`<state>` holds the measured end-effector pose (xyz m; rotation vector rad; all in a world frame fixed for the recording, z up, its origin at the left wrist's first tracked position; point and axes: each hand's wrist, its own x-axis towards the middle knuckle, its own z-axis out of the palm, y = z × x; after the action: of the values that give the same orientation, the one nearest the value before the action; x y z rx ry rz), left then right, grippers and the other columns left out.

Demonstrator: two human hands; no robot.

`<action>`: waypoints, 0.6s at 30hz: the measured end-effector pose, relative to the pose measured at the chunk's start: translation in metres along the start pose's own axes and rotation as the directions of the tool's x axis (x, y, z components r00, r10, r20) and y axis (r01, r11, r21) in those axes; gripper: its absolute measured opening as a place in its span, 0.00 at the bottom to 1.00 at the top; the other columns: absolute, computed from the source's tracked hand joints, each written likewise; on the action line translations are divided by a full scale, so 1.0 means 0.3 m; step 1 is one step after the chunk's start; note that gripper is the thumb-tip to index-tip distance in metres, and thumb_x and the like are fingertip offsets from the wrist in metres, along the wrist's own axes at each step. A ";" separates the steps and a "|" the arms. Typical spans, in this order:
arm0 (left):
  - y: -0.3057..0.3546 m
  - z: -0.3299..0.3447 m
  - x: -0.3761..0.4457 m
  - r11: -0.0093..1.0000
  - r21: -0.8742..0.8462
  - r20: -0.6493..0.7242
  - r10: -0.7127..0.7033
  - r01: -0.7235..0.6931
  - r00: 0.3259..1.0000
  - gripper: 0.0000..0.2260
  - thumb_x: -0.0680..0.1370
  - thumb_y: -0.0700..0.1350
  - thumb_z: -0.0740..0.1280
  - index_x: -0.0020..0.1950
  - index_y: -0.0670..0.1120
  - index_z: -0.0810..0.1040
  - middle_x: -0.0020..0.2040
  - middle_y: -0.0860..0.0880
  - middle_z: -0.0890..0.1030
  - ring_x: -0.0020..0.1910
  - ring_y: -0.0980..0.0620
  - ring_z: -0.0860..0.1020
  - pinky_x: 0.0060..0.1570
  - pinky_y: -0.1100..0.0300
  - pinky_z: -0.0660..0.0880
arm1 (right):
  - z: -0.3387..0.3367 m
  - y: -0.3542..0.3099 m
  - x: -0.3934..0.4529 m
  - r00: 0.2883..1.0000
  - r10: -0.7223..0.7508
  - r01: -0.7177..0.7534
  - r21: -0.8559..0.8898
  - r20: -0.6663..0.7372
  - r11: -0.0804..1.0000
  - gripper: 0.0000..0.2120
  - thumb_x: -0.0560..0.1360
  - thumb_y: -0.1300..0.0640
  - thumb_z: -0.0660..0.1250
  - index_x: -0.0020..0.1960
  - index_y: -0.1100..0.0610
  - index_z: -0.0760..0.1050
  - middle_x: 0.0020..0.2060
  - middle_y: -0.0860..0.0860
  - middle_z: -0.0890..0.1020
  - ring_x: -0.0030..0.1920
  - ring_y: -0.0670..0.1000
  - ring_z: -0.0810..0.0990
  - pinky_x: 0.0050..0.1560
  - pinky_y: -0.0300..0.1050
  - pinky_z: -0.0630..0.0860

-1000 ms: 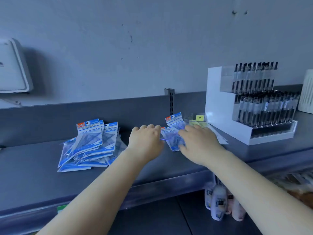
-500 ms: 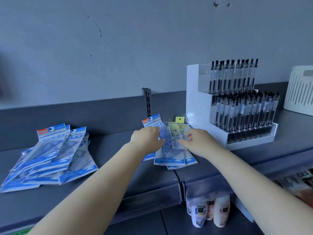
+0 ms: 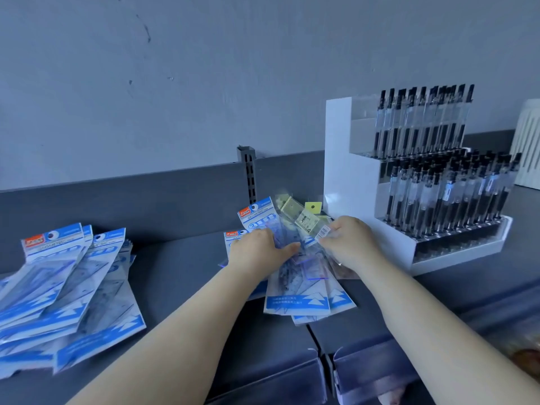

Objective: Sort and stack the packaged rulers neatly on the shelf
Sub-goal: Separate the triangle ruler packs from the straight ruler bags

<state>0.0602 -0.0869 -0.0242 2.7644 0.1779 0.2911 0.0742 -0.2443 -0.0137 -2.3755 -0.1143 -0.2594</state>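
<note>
Here, at the grey shelf (image 3: 181,290), I had both hands in the smaller heap of packaged rulers (image 3: 301,290), which lay fanned out just left of the white pen display (image 3: 362,211). My left hand (image 3: 257,252) pressed down on the blue-and-white packs, fingers reaching across them with the thumb alongside; whether it was gripping one I could not tell. My right hand (image 3: 349,244) pinched a clear sleeve with a yellow-green ruler (image 3: 306,220) at its barcode end, lifting it at a tilt above the blue packs. A larger, loosely spread pile of the same blue packs (image 3: 67,287) sat well apart at the left end of the shelf, not yet squared.

I judged these packs light and flat, stiff along the ruler but glossy in their film, so likely to slide off one another. The safest hold seemed a pinch across a short end or the card header, with the other hand steadying the heap.
</note>
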 end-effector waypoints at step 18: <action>-0.031 -0.053 0.028 0.924 -0.370 0.127 -0.057 0.101 0.990 0.05 0.73 0.44 0.71 0.47 0.46 0.78 0.32 0.49 0.76 0.29 0.54 0.71 0.30 0.64 0.67 | 0.001 0.032 0.015 0.994 -0.036 0.069 0.351 -0.102 0.934 0.16 0.76 0.61 0.62 0.63 0.57 0.70 0.60 0.53 0.77 0.50 0.52 0.76 0.44 0.43 0.71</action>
<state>0.0640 -0.0718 -0.0114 2.3777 0.1831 0.1281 0.0801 -0.2511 -0.0195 -1.9999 -0.1661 -0.3450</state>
